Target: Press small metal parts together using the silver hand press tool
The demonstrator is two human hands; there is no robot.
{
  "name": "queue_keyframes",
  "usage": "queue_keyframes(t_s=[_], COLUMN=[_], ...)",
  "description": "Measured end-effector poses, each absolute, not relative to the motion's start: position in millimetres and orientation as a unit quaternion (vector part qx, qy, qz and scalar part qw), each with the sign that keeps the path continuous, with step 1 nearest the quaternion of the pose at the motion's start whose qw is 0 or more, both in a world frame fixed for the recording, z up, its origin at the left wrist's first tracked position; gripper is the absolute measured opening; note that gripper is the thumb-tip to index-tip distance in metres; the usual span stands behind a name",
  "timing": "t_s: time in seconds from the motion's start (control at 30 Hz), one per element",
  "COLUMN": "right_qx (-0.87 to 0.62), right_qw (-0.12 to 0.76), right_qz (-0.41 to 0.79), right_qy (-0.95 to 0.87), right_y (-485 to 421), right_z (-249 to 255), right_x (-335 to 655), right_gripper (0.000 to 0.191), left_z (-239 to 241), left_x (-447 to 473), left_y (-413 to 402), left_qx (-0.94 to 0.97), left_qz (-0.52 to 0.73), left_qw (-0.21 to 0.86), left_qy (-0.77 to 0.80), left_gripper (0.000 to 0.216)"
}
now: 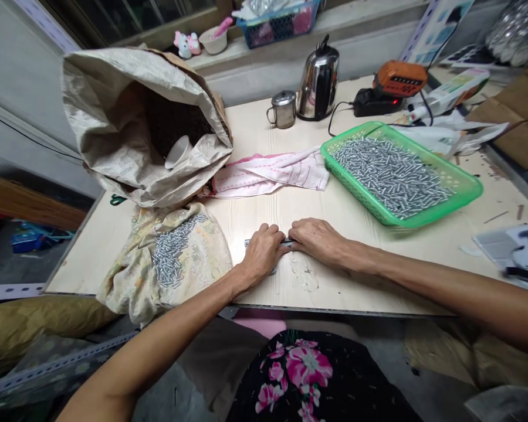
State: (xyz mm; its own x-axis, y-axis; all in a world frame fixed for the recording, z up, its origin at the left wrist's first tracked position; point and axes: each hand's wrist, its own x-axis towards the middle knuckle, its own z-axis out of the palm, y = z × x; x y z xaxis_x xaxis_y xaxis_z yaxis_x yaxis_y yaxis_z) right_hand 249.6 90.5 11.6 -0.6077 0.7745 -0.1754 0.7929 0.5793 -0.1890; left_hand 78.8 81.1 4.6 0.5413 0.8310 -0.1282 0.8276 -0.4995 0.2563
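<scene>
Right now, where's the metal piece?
Near the head view's centre, the metal piece runs under the left hand to the right hand, below the pink-and-white cloth.

My metal piece (287,242) silvery grey. Pins (387,173) silver, my basket (400,221) bright green. Cloth (215,249) yellowish, floral; towel (286,173) white with pink dashes. Tabletop (356,293) pale, wood-grained. I wear black clothing (356,375), pink-flowered.

Left fingers (270,232) and right fingers (297,228) curl close together, bare forearms (393,269) angled inward
</scene>
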Motion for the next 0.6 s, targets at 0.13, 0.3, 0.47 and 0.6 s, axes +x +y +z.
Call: queue_keyframes(t_s=[0.13,0.3,0.47,0.6], right_qx=[0.412,0.348,0.362,0.353], right_qw=[-0.014,-0.022,-0.067,-0.08], right_qz=[-0.077,-0.14,-0.05,-0.035], right_qy=[0.908,0.927,0.929,0.931], right_y=[101,122,126,145], right_z=[8,-5,-13,-11], right_x=[261,287,286,276], right_gripper=[0.033,0.034,0.009,0.014], left_z=[-3,-31,-37,-29], left_x=[81,90,92,89], left_y=[63,23,5,3], left_qx=[0.851,0.868,0.866,0.864], left_qz=[0.061,0.144,0.15,0.156], left_qw=[0.093,0.08,0.129,0.163], left_qy=[0.512,0.468,0.459,0.45], left_gripper=[0.031,0.044,0.049,0.045])
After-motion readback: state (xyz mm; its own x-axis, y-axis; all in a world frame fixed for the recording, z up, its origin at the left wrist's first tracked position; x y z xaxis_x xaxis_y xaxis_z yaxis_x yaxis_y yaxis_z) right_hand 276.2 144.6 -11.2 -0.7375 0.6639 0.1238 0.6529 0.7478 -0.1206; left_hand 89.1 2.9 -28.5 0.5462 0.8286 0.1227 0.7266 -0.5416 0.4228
